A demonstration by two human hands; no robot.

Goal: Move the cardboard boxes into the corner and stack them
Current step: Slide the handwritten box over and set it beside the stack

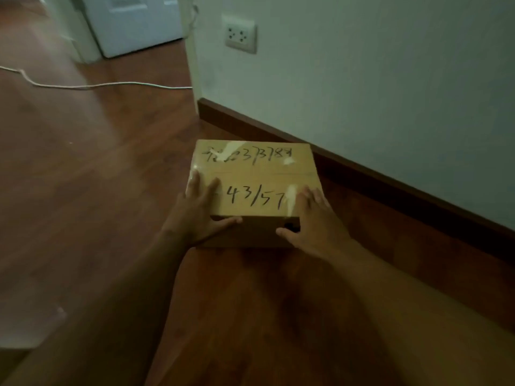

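A brown cardboard box [252, 174], taped and marked with black handwritten numbers, rests on the wooden floor close to the dark skirting board. My left hand [196, 211] grips its near left corner, fingers on the lid and thumb on the front face. My right hand [313, 224] holds the near right corner the same way. No other cardboard box is in view.
A pale wall [376, 87] with a socket [241, 33] runs along the right and ends at an outer corner. A white cable [92, 85] lies across the floor beyond. A white door [133, 23] stands at the back. A pale object [26, 324] sits at the lower left.
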